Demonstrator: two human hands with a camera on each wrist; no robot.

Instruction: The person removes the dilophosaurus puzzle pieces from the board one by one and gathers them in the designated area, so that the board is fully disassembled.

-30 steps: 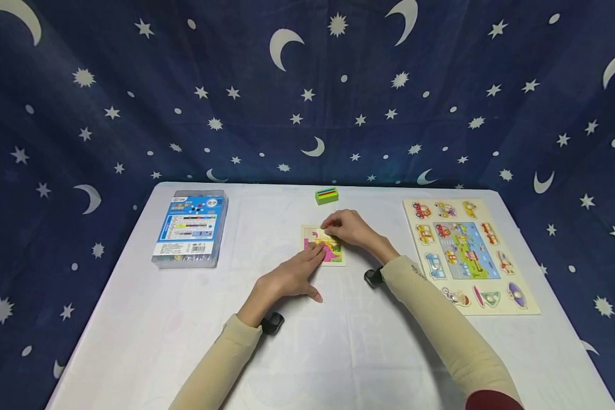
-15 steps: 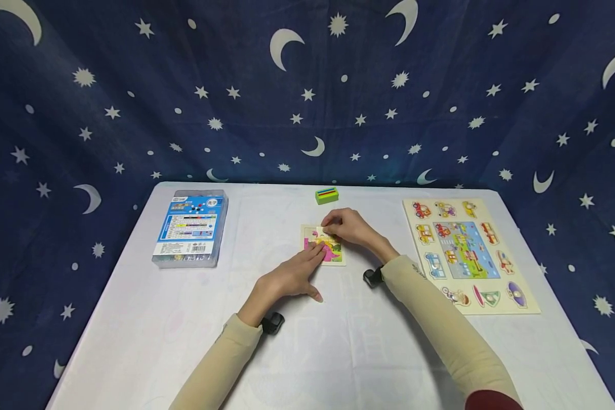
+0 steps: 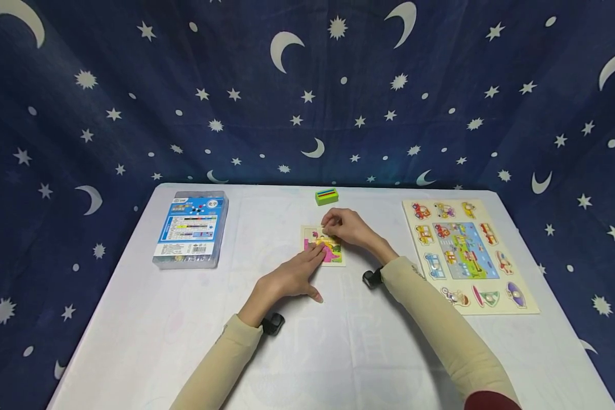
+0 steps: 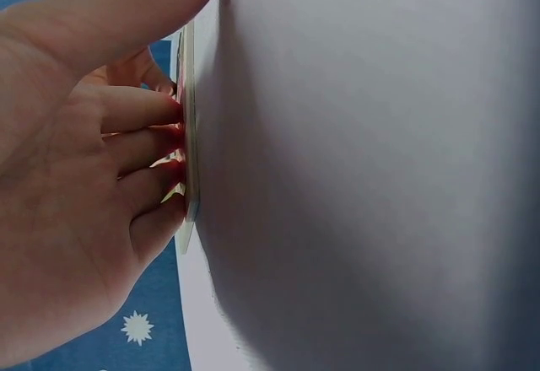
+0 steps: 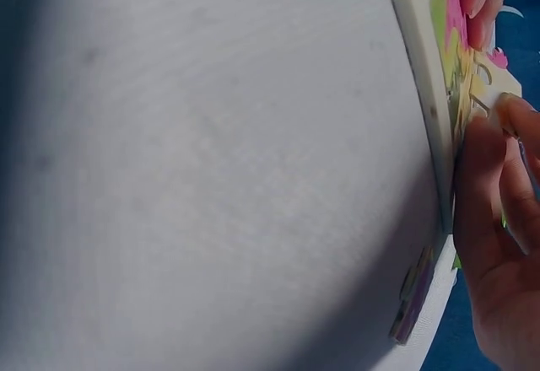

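A small framed jigsaw puzzle (image 3: 333, 263) with a pink and yellow picture lies flat at the middle of the table. My left hand (image 3: 292, 276) rests its extended fingertips on the puzzle's lower left part, thumb spread away on the cloth. In the left wrist view those fingers (image 4: 152, 147) press the board's face. My right hand (image 3: 353, 228) is at the puzzle's upper right. Its thumb and finger pinch a pale puzzle piece (image 5: 499, 80), raised at a tilt above the board in the right wrist view. Fingers hide parts of the picture.
A green block (image 3: 327, 196) with coloured stripes stands behind the puzzle. At left lies a clear plastic box (image 3: 189, 230) with a blue label. A large vehicle peg puzzle (image 3: 468, 256) lies right, beside the right forearm. A thin purplish thing (image 5: 412, 297) lies near the right hand.
Both hands stay almost where they were on the puzzle. The right fingers shift very slightly at its top edge, and the head view tilts a little.
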